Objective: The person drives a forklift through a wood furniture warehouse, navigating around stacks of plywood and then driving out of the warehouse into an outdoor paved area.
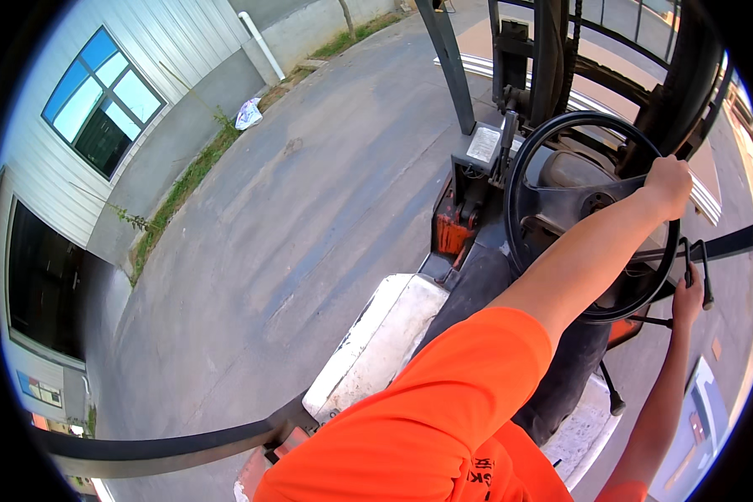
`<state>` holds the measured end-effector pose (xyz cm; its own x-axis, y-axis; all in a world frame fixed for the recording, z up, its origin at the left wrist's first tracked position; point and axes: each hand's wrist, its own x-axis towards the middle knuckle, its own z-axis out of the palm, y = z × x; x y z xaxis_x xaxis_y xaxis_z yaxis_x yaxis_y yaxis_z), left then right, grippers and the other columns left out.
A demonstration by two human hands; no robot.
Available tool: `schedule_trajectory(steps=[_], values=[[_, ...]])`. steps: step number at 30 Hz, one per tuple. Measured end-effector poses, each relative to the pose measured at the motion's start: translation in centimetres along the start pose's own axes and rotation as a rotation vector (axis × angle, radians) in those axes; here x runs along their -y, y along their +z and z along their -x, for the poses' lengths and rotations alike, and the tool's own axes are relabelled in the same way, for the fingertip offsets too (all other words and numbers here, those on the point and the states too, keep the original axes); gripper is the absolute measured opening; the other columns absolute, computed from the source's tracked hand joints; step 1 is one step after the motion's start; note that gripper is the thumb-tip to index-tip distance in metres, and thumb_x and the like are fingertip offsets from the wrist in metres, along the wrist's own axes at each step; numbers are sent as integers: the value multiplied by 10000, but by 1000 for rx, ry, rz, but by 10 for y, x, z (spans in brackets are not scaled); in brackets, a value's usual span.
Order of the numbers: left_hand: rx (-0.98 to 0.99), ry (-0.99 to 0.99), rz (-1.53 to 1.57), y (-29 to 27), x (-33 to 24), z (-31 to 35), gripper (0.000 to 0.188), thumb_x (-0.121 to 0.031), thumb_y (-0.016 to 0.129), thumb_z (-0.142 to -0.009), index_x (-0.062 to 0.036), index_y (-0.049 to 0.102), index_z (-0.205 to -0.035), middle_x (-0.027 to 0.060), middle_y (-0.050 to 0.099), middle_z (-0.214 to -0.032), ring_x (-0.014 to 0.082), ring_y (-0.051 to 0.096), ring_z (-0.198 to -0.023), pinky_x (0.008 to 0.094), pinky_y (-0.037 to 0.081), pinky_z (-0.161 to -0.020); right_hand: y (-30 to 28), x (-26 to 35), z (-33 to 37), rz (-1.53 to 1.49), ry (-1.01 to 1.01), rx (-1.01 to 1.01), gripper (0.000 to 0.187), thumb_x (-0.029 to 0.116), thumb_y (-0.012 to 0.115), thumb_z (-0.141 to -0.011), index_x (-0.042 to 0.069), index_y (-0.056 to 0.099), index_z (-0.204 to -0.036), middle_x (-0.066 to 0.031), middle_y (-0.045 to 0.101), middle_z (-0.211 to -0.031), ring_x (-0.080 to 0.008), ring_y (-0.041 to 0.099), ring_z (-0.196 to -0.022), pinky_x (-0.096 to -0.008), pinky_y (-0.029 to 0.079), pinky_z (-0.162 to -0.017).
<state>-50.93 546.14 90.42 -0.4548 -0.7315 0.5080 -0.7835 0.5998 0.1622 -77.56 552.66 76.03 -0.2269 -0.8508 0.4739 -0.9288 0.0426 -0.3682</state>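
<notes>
I am seated on a forklift with a black steering wheel [515,201] in front of me. My left hand [669,186] is closed around the right side of its rim, the arm stretched across the wheel in an orange sleeve. Lower and to the right, my right hand [688,299] is closed on a black control lever [686,251]. Another lever with a dark knob [708,299] stands just beside that hand. My left forearm covers part of the wheel and the dash.
Ahead rises the dark mast [550,67], with flat pale sheets [707,180] beyond it. White body panels [385,335] flank my dark-trousered legs. Grey pavement [251,284] runs on the left to a corrugated building [155,42] with a grass strip. A white bag [248,114] lies near its wall.
</notes>
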Motion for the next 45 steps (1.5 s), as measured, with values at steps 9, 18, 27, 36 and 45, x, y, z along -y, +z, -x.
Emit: schedule_trajectory(steps=[9, 18, 27, 36, 45], values=[[5, -17, 17, -98, -93, 193, 220, -208, 686, -740, -79, 728, -913, 86, 622, -1007, 245, 588, -991, 335, 499, -806, -111, 49, 210, 21, -3, 22, 447, 134, 519, -837, 148, 588, -1279, -166, 648, -1148, -342, 610, -1060, -426, 469, -903], [-76, 1, 22, -218, -212, 387, 179, -171, 654, -737, -83, 732, -872, 95, 627, -965, 258, 598, -954, 351, 482, -814, -259, 105, 419, 40, 10, 38, 452, 132, 527, -827, 153, 596, -1272, -169, 650, -1148, -334, 622, -1042, -428, 481, -887], [-286, 8, 119, -365, -302, 522, 188, -155, 610, -736, -92, 734, -863, 128, 668, -933, 325, 646, -879, 426, 525, -775, -447, 194, 595, -48, 170, 53, 406, 126, 537, -790, 125, 627, -1186, -192, 671, -1005, -369, 626, -967, -447, 496, -831], [-257, -13, -96, -538, -216, 563, 311, -117, 517, -862, -7, 646, -1123, 134, 648, -1147, 318, 610, -1051, 379, 477, -906, -552, 269, 640, -180, 186, -52, 338, 110, 641, -689, 100, 652, -1027, -159, 664, -924, -338, 644, -936, -428, 521, -791], [-154, -45, -174, -519, -218, 595, 356, -145, 502, -874, 7, 619, -1175, 168, 645, -1159, 312, 610, -1072, 360, 464, -935, -507, 254, 687, -198, 198, -51, 309, 94, 642, -715, 87, 650, -1023, -138, 658, -975, -319, 640, -959, -424, 517, -807]])
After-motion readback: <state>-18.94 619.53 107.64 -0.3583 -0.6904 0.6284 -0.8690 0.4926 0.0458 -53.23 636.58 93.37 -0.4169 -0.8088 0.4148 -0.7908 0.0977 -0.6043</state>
